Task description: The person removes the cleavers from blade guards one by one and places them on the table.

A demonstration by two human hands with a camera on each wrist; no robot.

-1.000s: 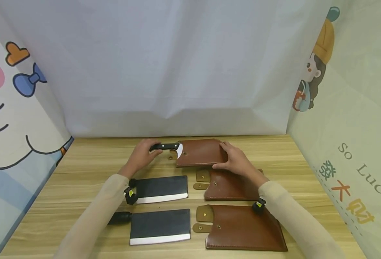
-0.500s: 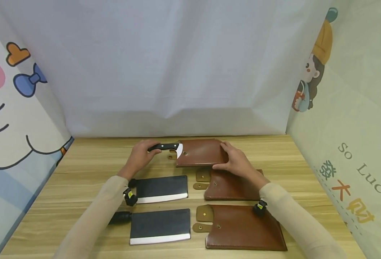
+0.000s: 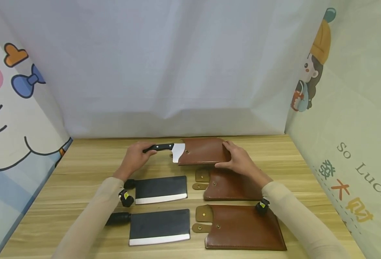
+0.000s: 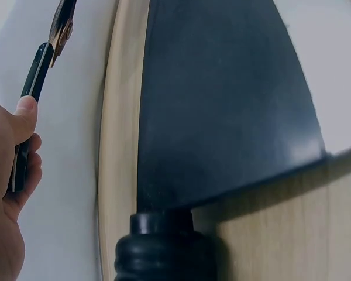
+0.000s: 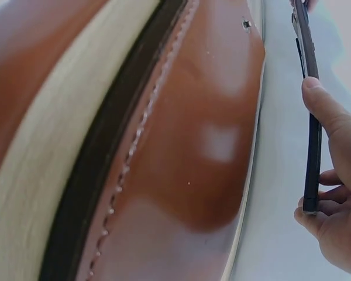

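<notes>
My left hand [image 3: 132, 158] grips the black riveted handle [image 3: 163, 147] of a cleaver at the back of the table. Its bright blade [image 3: 178, 153] shows for a short length, and the remainder is hidden inside a brown leather sheath [image 3: 204, 151]. At the sheath's right end, my right hand [image 3: 240, 159] holds it by the edges, thumb on the near side. The right wrist view shows this raised sheath [image 5: 312, 146] edge-on between thumb and fingers. In the left wrist view the cleaver's handle [image 4: 37, 73] appears edge-on too, wrapped by the fingers.
Two dark-bladed cleavers, one behind [image 3: 161, 189] and one in front [image 3: 159, 226], lie on the wooden table [image 3: 64, 180]. Right of them lie two more brown sheaths, one behind [image 3: 232, 185] and one in front [image 3: 245, 228], with tan snap straps. A white curtain [image 3: 177, 72] hangs behind.
My left hand has drawn the cleaver a little leftward, so more bright blade shows outside the sheath. The sheath and my right hand have shifted slightly right.
</notes>
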